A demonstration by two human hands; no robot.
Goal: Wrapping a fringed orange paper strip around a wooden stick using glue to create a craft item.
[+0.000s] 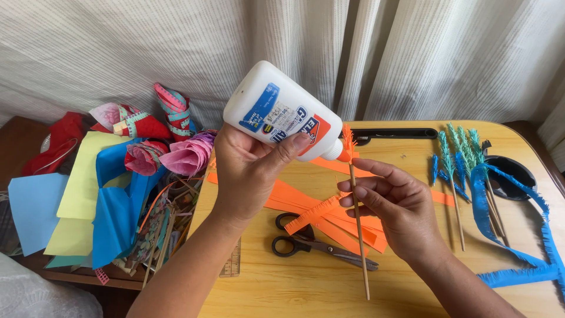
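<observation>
My left hand (250, 171) holds a white glue bottle (281, 112) tipped sideways, its orange nozzle touching the top of a thin wooden skewer (359, 229). My right hand (394, 206) pinches that skewer upright together with a fringed orange paper strip (315, 213). The strip's fringe is partly wound around the skewer's tip (348, 138) and the rest trails down to the left. Both hands are above a wooden table (306, 288).
Black-handled scissors (318, 244) and orange paper strips (347, 227) lie under the hands. Finished blue and green fringed skewers (459, 156) and a blue fringed strip (529, 259) lie at right. Coloured paper sheets (88, 200) and paper flowers (176, 153) pile up at left. A ruler (233, 262) lies at the table's left edge.
</observation>
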